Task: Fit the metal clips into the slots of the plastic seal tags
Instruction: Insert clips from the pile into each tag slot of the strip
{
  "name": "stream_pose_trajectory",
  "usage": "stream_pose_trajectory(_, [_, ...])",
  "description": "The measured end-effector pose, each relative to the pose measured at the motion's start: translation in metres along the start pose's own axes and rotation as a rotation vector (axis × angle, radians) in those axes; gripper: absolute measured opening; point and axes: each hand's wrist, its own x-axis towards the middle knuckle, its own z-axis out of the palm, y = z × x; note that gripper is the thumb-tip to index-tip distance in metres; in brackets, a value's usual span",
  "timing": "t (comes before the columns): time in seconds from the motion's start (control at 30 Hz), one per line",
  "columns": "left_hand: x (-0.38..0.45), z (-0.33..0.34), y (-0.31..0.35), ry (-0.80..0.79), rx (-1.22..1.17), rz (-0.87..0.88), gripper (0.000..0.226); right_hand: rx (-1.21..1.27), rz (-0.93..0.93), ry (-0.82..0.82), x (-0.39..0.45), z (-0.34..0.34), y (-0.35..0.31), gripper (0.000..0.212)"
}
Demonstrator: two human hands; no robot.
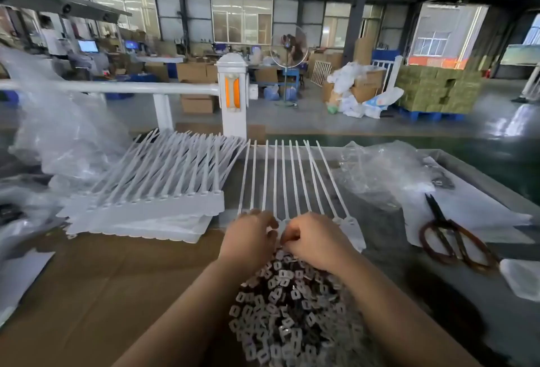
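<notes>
Worktop (117,279): stacked strips of seal tags (152,191) lie far left, well apart from the hands; whether they already carry clips cannot be told. A single strip of tags (289,179) lies centre, tails pointing far. Heap of metal clips (286,302) sits near, still large, so judged much fitting remains. Scissors (450,235) lie right. Left hand (248,238) and right hand (315,238) work at the strip's near end, fingers curled, apparently pinching a tag head and clip; the exact grasp is hidden.
</notes>
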Motion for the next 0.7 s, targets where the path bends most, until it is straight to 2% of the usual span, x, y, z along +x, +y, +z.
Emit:
stream_pose_trajectory(0.1, [0.009,0.009,-0.004,0.005,0.114,0.040,0.030,-0.031,-0.006,-0.072,0.008,0.002,0.002,0.011])
stream_pose_trajectory(0.2, [0.009,0.012,-0.010,-0.080,0.090,0.043,0.034,-0.045,-0.030,-0.144,0.012,-0.001,-0.001,0.010])
stream_pose_trajectory(0.3, [0.006,0.012,-0.015,-0.079,0.071,0.070,0.036,-0.045,-0.049,-0.204,0.014,-0.007,-0.001,0.008])
stream_pose_trajectory(0.53, [0.007,0.005,-0.019,-0.142,0.016,0.138,0.037,-0.009,-0.106,-0.163,0.013,-0.002,0.003,0.008])
stream_pose_trajectory(0.7, [0.008,0.005,-0.025,-0.114,-0.095,0.111,0.028,0.042,-0.137,-0.137,0.016,-0.007,0.013,0.025])
